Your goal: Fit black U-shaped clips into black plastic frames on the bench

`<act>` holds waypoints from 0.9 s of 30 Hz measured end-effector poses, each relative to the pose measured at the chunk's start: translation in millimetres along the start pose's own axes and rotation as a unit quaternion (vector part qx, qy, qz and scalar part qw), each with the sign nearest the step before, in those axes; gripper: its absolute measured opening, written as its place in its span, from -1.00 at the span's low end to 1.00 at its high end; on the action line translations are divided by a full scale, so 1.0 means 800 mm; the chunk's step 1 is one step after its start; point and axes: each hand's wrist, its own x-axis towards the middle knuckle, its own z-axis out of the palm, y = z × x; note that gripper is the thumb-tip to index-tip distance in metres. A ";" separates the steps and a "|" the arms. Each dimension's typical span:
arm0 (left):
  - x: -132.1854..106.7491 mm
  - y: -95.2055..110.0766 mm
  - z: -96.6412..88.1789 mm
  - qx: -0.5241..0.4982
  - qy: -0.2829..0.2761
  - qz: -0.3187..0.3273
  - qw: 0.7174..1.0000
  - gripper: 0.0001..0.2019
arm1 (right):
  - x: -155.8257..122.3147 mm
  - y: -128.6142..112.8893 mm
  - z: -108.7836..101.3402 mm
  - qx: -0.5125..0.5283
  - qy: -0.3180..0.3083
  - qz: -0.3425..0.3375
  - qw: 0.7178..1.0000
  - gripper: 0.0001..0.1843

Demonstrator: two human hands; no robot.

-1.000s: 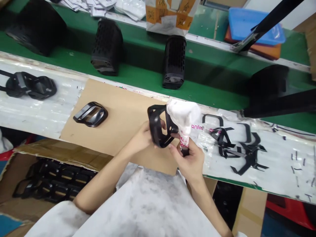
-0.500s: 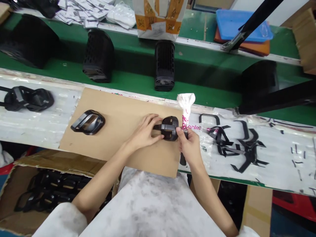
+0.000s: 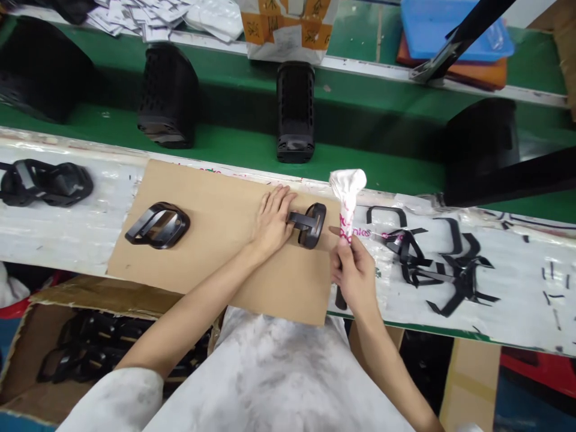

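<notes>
We had our left hand [image 3: 272,222] laid flat on a cardboard sheet [image 3: 216,282], its grip spread open, with the fingers close beside a black plastic frame [image 3: 311,225] and seeming to touch its crossbar. Our right hand [image 3: 353,276] was closed in a firm pinch around a twisted white plastic bag [image 3: 346,201] printed in pink. The bag stood upright, with a dark tip [image 3: 341,302] showing below the fist.

As far as we could see, that frame lay near the cardboard's right end. A second frame [image 3: 157,225] lay well to its left, and a joined pair of frames [image 3: 45,183] sat farther along the white worktop [image 3: 90,240]. More frames [image 3: 90,348] were packed in rows inside an open cardboard box [image 3: 27,354] below the worktop's edge. Black slotted cases [image 3: 294,114] stood in a line on the green surface beyond. Loose black strips [image 3: 432,264] lay right of the bag, and a blue tray [image 3: 454,30] sat on an orange tray [image 3: 477,75].
</notes>
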 end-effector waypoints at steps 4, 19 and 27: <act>-0.001 0.002 0.000 0.007 -0.005 -0.003 1.000 -0.45 | -0.039 0.030 -0.009 0.010 0.010 0.077 0.997 -0.39; 0.000 0.000 0.003 -0.010 0.006 0.000 1.000 -0.48 | -0.060 0.043 0.004 0.064 0.020 0.108 0.992 -0.33; 0.003 0.003 -0.001 -0.015 0.002 -0.009 1.000 -0.43 | -0.063 0.048 0.002 0.069 0.043 0.104 0.991 -0.35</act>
